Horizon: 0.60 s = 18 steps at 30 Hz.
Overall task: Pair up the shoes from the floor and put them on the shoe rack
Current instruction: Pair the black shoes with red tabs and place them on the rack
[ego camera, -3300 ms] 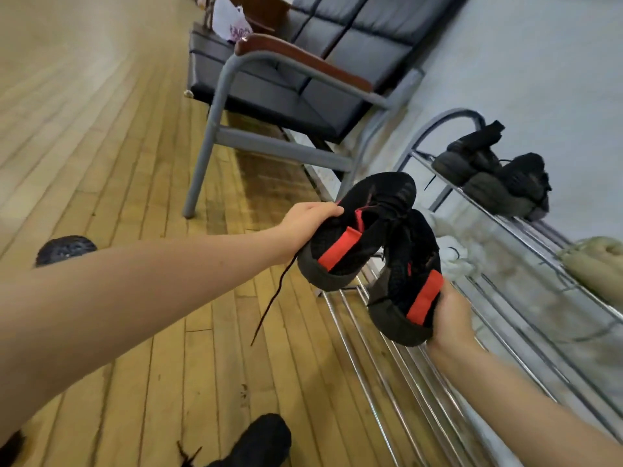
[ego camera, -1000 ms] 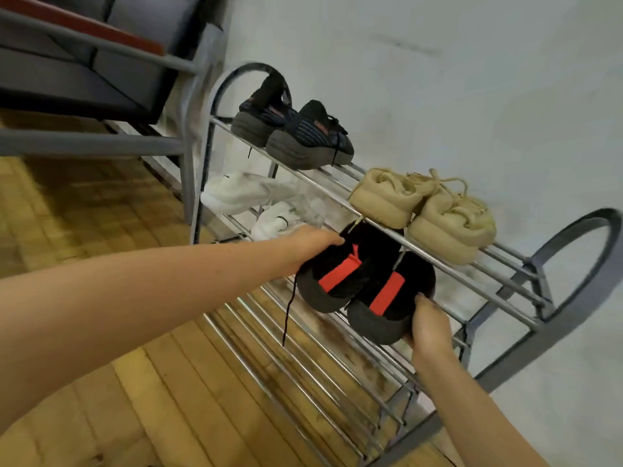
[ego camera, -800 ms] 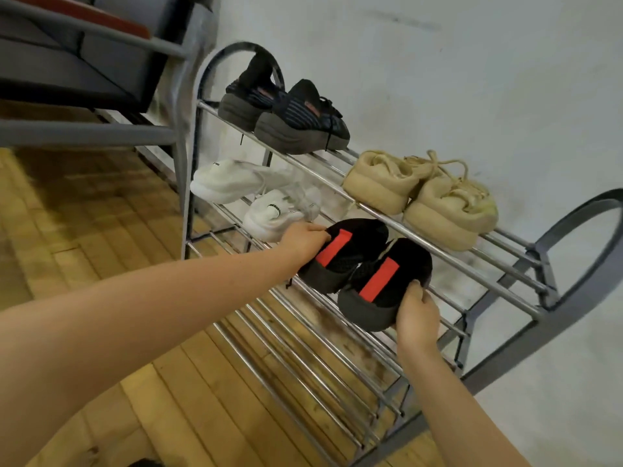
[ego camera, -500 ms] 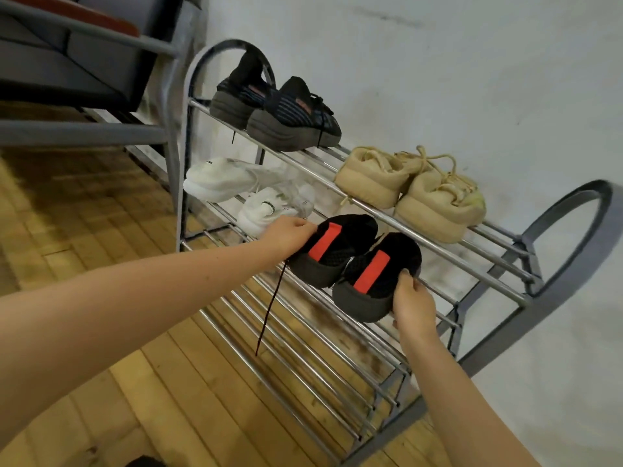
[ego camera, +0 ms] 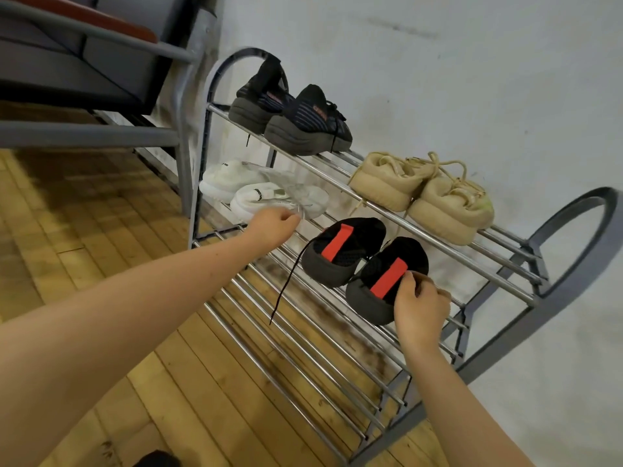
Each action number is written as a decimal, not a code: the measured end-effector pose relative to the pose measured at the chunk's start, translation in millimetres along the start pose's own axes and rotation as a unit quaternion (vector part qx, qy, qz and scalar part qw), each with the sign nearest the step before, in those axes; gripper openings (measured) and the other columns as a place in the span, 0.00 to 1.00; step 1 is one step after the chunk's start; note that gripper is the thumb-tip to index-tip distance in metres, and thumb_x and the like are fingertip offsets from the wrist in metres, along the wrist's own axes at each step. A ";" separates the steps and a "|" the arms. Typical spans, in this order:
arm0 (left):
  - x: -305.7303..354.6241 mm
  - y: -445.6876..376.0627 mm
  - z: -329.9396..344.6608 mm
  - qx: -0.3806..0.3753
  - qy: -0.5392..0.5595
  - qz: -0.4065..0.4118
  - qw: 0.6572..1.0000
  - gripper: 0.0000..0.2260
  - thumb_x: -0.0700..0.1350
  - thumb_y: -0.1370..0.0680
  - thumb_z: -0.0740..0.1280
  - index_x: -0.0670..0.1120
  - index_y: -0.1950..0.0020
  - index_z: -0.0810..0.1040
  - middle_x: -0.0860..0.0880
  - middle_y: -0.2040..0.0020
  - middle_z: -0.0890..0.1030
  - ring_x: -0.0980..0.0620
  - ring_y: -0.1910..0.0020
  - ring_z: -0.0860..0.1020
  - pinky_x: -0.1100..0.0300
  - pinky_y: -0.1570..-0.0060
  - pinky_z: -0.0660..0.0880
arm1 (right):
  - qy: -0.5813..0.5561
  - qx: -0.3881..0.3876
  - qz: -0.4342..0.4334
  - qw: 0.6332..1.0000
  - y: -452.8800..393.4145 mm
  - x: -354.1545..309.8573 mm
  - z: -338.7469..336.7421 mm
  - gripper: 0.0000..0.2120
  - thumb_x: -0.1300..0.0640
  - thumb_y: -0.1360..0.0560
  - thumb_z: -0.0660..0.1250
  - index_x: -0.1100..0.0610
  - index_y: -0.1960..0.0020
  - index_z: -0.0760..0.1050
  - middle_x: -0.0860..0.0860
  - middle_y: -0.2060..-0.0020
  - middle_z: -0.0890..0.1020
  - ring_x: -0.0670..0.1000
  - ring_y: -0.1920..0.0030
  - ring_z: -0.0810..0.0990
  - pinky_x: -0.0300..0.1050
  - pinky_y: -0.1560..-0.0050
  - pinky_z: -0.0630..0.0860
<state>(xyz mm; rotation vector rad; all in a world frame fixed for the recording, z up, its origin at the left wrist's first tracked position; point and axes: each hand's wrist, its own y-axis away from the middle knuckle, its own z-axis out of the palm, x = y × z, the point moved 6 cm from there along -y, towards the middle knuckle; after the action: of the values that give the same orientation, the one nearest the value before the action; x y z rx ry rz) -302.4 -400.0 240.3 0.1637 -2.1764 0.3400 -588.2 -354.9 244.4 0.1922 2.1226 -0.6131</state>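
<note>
The black-and-red shoes (ego camera: 364, 261) sit side by side on the shoe rack's (ego camera: 526, 318) middle shelf. The right hand (ego camera: 419, 306) pinches one heel, likely aligning it; the left hand (ego camera: 273, 225) hovers, fingers loosely curled, empty.

Both forearms bare to the hands (no sleeves, rings or watch showing)

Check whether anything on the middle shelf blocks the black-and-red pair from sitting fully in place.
Nothing visible does. The black-and-red pair already rests on the middle shelf bars; the white shoes lie apart to its left. The right hand touches the nearer shoe's heel; the left hand holds nothing.
</note>
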 end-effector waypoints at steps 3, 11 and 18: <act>2.6 5.5 4.5 -0.010 0.027 0.009 1.000 0.10 0.50 0.19 0.57 0.47 0.55 0.74 0.46 0.58 0.74 0.49 0.57 0.71 0.56 0.55 0.68 | -0.024 0.075 -0.074 0.994 10.2 -13.5 -18.2 0.13 0.58 0.22 0.60 0.61 0.43 0.79 0.56 0.47 0.75 0.58 0.40 0.71 0.49 0.48 0.73; -26.0 34.9 -24.5 -0.004 0.168 -0.012 0.986 0.11 0.48 0.21 0.62 0.46 0.45 0.81 0.49 0.49 0.81 0.53 0.54 0.79 0.59 0.54 0.76 | -0.112 -0.224 -0.375 0.893 105.8 -95.1 41.7 0.09 0.59 0.23 0.61 0.56 0.48 0.78 0.39 0.61 0.73 0.41 0.63 0.73 0.32 0.61 0.68; -103.6 89.8 -93.7 0.021 0.078 -0.079 0.994 0.11 0.47 0.20 0.60 0.46 0.46 0.81 0.50 0.56 0.80 0.52 0.56 0.78 0.57 0.54 0.76 | 0.051 -0.534 -0.284 0.795 182.6 -97.4 172.7 0.10 0.54 0.22 0.61 0.54 0.52 0.81 0.42 0.68 0.77 0.42 0.67 0.73 0.39 0.64 0.69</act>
<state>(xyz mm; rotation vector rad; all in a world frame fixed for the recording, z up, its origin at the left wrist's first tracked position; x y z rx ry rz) -190.8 -286.8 192.2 0.3203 -1.9893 0.2991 -340.8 -273.5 174.7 -1.0912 2.2982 0.3690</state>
